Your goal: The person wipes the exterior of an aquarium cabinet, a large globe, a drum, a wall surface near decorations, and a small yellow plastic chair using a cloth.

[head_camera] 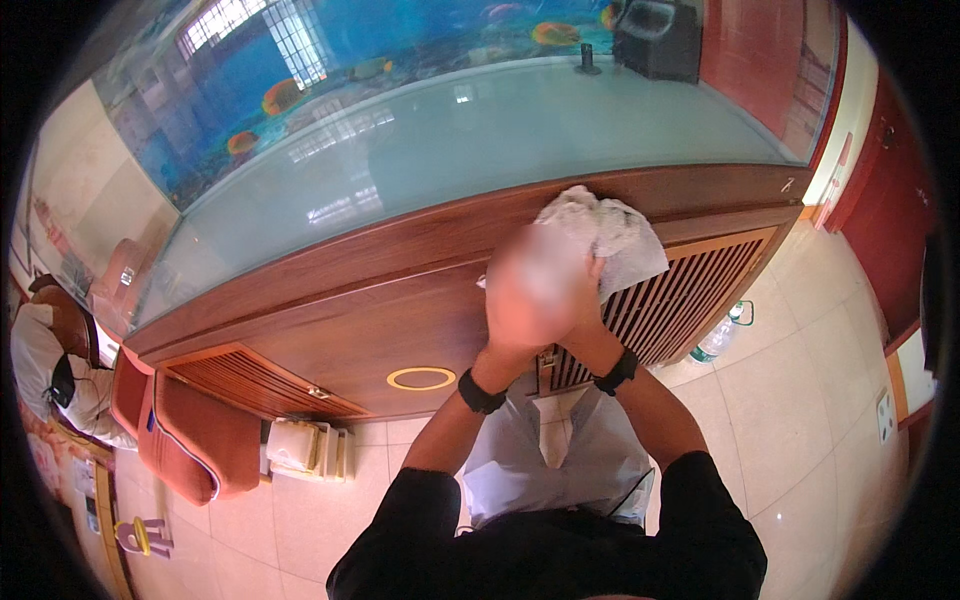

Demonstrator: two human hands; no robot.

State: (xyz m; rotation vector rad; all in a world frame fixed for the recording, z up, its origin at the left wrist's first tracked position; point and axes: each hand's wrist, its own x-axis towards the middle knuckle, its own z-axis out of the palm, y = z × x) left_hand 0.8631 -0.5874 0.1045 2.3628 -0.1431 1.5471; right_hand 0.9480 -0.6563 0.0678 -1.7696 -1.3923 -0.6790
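Observation:
A crumpled white cloth (619, 240) with greyish stains is bunched up in front of the wooden aquarium cabinet (360, 322). My left hand (514, 307) and my right hand (589, 300) are close together, both gripping the cloth. Blur covers most of the left hand and part of the cloth, so its fingers cannot be made out. Some fingers of the right hand show against the fabric. Above the cabinet's top edge stands a glass aquarium (450, 142) with a blue fish-picture backdrop.
Slatted doors (690, 300) front the cabinet. A plastic bottle (720, 337) stands on the tiled floor at its right. Leftward are an orange-red chair (199, 435), stacked pale containers (307, 450) and a small stool (142, 536). A black box (656, 41) sits inside the tank.

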